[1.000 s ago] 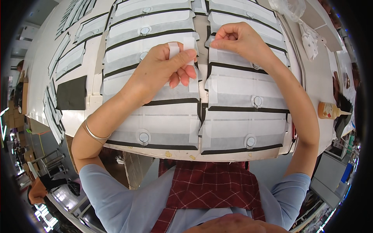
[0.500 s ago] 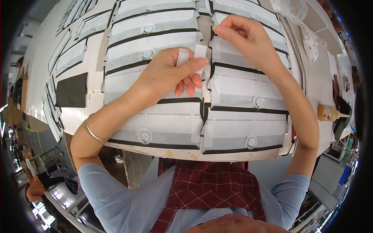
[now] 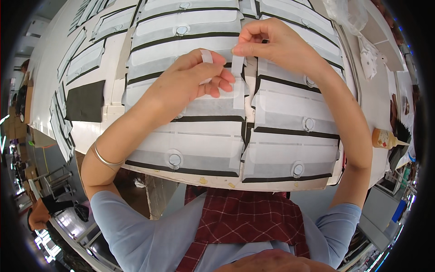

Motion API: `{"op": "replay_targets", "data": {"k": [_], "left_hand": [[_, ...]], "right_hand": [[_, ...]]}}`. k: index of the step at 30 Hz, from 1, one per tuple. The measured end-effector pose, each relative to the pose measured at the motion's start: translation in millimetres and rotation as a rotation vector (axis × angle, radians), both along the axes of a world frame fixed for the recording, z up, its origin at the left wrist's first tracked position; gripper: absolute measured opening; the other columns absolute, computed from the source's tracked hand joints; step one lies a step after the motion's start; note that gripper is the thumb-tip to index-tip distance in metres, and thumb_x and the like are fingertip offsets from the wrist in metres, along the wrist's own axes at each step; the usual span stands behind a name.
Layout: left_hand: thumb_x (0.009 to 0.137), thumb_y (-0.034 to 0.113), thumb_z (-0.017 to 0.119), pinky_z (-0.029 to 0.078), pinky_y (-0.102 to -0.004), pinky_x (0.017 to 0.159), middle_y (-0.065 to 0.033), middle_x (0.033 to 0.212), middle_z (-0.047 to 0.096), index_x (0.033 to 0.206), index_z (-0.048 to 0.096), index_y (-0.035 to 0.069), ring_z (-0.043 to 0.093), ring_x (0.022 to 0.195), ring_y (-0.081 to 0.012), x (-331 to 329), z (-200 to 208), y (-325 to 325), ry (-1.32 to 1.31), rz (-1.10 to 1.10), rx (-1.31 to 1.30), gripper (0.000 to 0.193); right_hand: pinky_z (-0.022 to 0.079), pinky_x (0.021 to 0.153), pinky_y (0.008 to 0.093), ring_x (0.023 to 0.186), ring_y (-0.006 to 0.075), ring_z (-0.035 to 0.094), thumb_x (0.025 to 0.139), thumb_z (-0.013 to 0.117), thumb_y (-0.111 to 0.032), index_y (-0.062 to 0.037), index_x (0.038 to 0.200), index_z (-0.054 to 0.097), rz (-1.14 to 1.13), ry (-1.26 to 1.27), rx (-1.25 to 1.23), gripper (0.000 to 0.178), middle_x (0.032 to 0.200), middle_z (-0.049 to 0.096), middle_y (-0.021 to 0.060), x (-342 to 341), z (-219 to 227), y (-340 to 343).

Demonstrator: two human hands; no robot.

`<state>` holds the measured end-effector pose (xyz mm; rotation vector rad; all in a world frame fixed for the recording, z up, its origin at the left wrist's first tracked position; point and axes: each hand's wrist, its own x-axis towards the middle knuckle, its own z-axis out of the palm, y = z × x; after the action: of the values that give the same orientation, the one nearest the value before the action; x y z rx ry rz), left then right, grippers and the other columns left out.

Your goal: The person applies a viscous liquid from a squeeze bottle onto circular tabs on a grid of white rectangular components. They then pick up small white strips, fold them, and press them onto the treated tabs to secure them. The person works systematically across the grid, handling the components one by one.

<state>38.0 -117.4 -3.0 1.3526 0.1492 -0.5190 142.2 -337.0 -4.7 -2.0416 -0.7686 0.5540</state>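
My left hand (image 3: 192, 75) is closed over a short white strip (image 3: 206, 57), whose end sticks up between thumb and fingers. Just right of it, my right hand (image 3: 272, 45) pinches the top of another white strip (image 3: 237, 65), which hangs down close to the left fingertips. Whether the left fingers touch that second strip I cannot tell. Below both hands lie flat white-and-grey panels with black edges, such as the near left panel (image 3: 199, 140) and the near right panel (image 3: 276, 149). Round pale discs, one of them a near disc (image 3: 175, 159), sit on the panels.
A black rectangular sheet (image 3: 85, 101) and more edged panels (image 3: 86, 61) lie to the left on the white table. At right are a yellowish bottle with a pointed nozzle (image 3: 383, 138) and a spotted white cloth (image 3: 369, 56). Clear plastic (image 3: 349, 16) lies at the far right.
My right hand has moved left from the right column's edge to beside my left hand, and now pinches a white strip. One strip still shows in my left hand, where two showed before.
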Motion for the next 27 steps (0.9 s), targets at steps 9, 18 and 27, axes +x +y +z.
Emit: {"op": "replay_targets", "data": {"k": [9, 18, 27], "left_hand": [[0.109, 0.021, 0.046, 0.055, -0.0282, 0.077, -0.0202, 0.118, 0.069, 0.129, 0.053, -0.004, 0.070, 0.108, -0.0263, 3.3, 8.2, 12.1, 0.041, -0.135, 0.037, 0.032], [0.108, 0.030, 0.051, 0.055, -0.0265, 0.069, -0.0170, 0.107, 0.072, 0.120, 0.059, -0.002, 0.073, 0.098, -0.0233, 6.3, 4.9, 8.4, -0.038, -0.152, 0.095, 0.035], [0.104, 0.024, 0.060, 0.042, -0.0217, 0.060, 0.0002, 0.080, 0.062, 0.115, 0.064, 0.006, 0.053, 0.064, -0.0092, 12.2, -1.3, 8.2, -0.370, -0.170, 0.502, 0.022]], "right_hand": [[0.041, 0.065, 0.0252, 0.070, 0.0061, 0.047, 0.090, 0.077, -0.020, -0.0051, 0.079, 0.065, 0.011, -0.090, -0.039, 0.022, 0.071, 0.055, -0.0049, 31.0, -23.5, 2.3], [0.039, 0.060, 0.0266, 0.064, 0.0072, 0.045, 0.085, 0.080, -0.023, -0.0056, 0.077, 0.067, 0.021, -0.148, -0.014, 0.023, 0.065, 0.052, -0.0048, 33.6, -29.7, 3.2], [0.041, 0.060, 0.0290, 0.065, 0.0111, 0.048, 0.083, 0.081, -0.023, -0.0067, 0.088, 0.067, -0.081, -0.347, -0.088, 0.022, 0.069, 0.051, -0.0022, 18.7, -16.8, 3.0]]}}
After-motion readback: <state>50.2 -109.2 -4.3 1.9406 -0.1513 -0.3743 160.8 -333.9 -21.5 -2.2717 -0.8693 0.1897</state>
